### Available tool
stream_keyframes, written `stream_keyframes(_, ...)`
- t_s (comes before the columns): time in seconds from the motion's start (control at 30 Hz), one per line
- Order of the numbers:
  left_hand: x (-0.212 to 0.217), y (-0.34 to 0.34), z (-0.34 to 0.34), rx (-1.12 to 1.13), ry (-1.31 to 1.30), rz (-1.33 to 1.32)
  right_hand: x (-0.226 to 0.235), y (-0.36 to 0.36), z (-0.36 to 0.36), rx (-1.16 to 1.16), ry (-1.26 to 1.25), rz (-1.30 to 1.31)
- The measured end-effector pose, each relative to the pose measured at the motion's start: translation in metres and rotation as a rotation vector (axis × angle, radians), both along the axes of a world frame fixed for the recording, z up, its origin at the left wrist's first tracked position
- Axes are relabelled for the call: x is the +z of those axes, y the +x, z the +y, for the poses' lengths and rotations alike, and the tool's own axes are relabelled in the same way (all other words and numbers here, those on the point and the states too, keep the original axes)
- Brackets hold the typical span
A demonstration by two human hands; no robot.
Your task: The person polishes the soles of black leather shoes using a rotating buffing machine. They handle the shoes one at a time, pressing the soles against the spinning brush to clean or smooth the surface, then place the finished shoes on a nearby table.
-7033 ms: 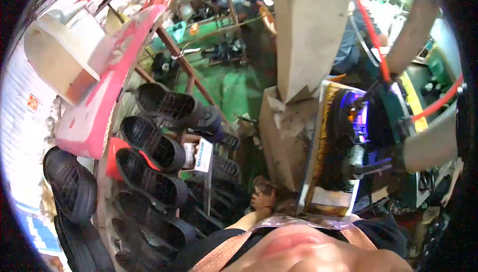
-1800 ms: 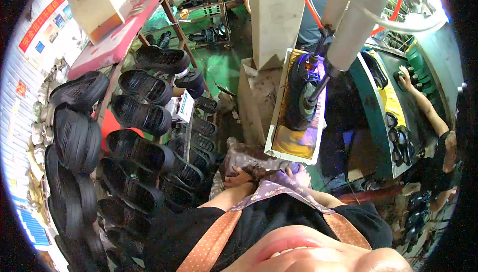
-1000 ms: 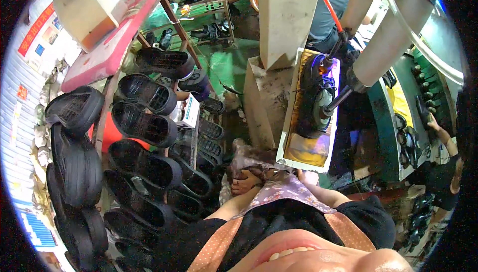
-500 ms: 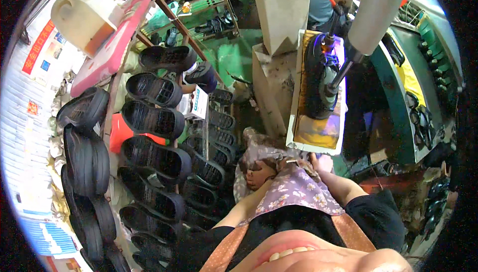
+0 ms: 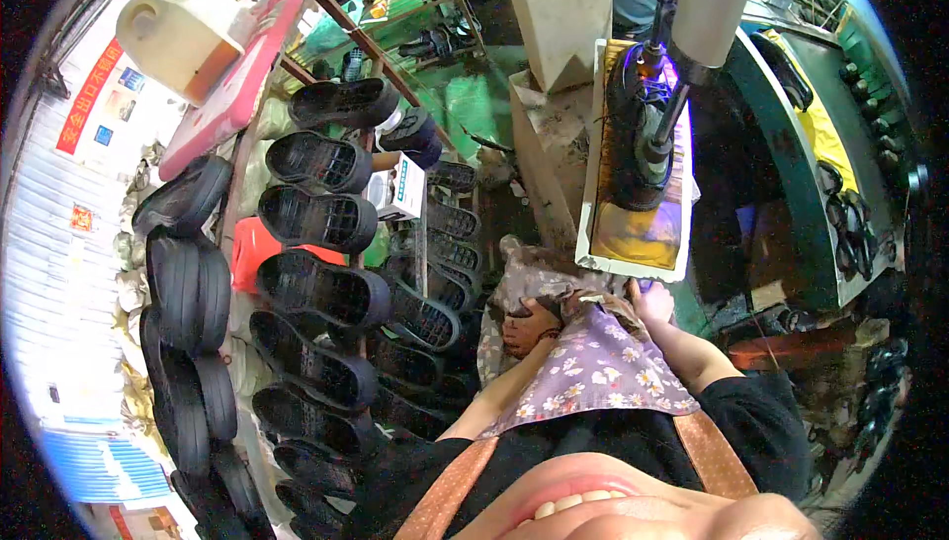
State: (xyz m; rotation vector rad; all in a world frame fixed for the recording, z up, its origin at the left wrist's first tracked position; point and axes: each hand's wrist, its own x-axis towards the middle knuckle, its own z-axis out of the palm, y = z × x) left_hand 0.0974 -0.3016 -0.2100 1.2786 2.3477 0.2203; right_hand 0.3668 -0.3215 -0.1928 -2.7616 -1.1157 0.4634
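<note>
Nearest the camera, a floral purple cloth (image 5: 603, 367) lies draped over the person's chest and forearms, above a dark top with orange-brown straps (image 5: 450, 486). The left hand (image 5: 531, 325) sits just past the cloth's upper left edge, its fingers curled around a dark rounded piece that looks like a shoe part, though it is too shadowed to name surely; a second fold of patterned fabric (image 5: 534, 278) bunches around and behind that hand. The right hand (image 5: 652, 301) reaches up to the near edge of a white-rimmed machine tray (image 5: 591, 199) and touches its lower rim; whether its fingers grip or merely rest there cannot be told, since the cloth and the rim cover them. In the tray lies a yellowish pad (image 5: 638, 233), and above it a black shoe form (image 5: 633, 139) sits under violet light, with a metal rod (image 5: 667, 120) coming down to it. To the left, a rack (image 5: 420, 243) carries rows of black shoe soles (image 5: 316, 219), treads facing outward, with a small white box (image 5: 397, 187) among them. Farther off stand a cream plastic jug (image 5: 178, 36) on a red board (image 5: 237, 75) and a green machine (image 5: 791, 184) at the right.
</note>
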Motion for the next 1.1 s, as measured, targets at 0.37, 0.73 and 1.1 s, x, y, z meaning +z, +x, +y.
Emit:
stream_keyframes(0.37, -0.048, 0.012, 0.04, 0.005, 0.335, 0.013, -0.012, 0.008, 0.002, -0.034, 0.14, 0.144)
stream_keyframes(0.73, 0.347, 0.054, 0.129, -0.469, 2.109, -0.822, -0.038, -0.007, 0.011, -0.043, 0.044, 0.31)
stream_keyframes(1.1, 0.442, 0.025, 0.04, -1.941, 2.66, -1.059, -0.054, -0.005, 0.02, -0.101, 0.171, 0.205)
